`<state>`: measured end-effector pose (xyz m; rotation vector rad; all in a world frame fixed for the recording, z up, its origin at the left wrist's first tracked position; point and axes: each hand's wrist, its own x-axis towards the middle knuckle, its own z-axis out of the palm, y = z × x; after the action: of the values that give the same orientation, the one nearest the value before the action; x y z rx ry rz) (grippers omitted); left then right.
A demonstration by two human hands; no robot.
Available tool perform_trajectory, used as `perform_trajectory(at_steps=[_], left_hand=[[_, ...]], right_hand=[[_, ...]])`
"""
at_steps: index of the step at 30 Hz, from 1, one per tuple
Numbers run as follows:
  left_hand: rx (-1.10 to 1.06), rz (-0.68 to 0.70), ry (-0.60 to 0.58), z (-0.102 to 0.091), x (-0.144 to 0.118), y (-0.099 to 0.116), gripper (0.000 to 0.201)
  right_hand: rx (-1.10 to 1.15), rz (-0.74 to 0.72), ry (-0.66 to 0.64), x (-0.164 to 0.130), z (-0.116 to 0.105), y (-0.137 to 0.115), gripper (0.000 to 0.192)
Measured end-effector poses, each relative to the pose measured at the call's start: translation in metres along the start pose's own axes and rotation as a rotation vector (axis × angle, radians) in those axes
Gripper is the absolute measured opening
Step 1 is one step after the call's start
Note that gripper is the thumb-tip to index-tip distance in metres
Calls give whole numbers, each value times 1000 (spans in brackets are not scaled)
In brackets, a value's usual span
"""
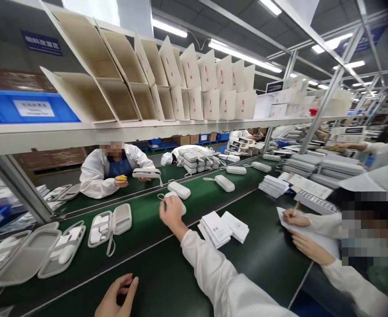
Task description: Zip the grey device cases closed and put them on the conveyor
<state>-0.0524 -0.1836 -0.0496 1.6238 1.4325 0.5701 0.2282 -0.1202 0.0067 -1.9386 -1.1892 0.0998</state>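
My right hand (171,212) is clamped over a closed white case (177,203) on the green belt (141,220); left hand (117,297) hangs loosely curled, holding nothing. Blue sign (42,42) overhead is too blurry to read, same for the leaflets (223,227).

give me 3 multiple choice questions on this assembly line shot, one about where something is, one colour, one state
1. Where is the person's right hand?
A. on a closed white case on the green belt
B. on the upper shelf
C. on the stack of leaflets

2. What colour is the small item held by the co-worker across the belt?
A. red
B. yellow
C. blue

3. In what state is the grey case lying to the left of the right hand?
A. zipped shut
B. open and lying flat
C. standing on end

Answers:
1 A, the hand reaches out onto the belt and covers a closed case.
2 B, the item in that hand is plainly yellow.
3 B, both halves lie spread with white parts showing inside.
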Motion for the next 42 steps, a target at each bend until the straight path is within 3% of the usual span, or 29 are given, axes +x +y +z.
perform_trajectory(at_steps=[3, 5, 8, 11, 15, 22, 26, 28, 31, 34, 38, 42], left_hand=[[19, 189, 89, 12, -9, 2, 48], [-6, 329, 141, 19, -14, 3, 41], [-35, 375, 168, 21, -18, 4, 35], [-23, 359, 180, 17, -22, 6, 34], [-2, 306, 146, 12, -28, 10, 38], [-195, 289, 199, 8, -18, 9, 40], [-574, 178, 222, 8, -5, 2, 42], [-846, 86, 207, 10, -1, 2, 32], [-1215, -87, 123, 17, 1, 10, 17], [-1393, -157, 50, 26, 0, 25, 18], [-1615, -42, 63, 32, -4, 41, 19], [-1804, 30, 18, 25, -11, 39, 28]], right_hand=[[125, -36, -235, -20, 41, -18, 16], [196, 30, -373, -25, 70, -26, 10], [274, 190, -514, -13, 107, -38, 17], [341, 357, -550, 10, 130, -48, 30], [464, 483, -490, 30, 139, -51, 29], [874, 605, -361, 23, 117, -33, 21], [1121, 585, -292, 3, 80, -35, 9], [1228, 556, -292, -11, 59, -41, 5], [1334, 523, -334, -34, 28, -51, 1], [1399, 520, -435, -59, 4, -55, 6], [1339, 511, -629, -88, -12, -45, 16], [1150, 373, -736, -105, -14, -36, 33]])
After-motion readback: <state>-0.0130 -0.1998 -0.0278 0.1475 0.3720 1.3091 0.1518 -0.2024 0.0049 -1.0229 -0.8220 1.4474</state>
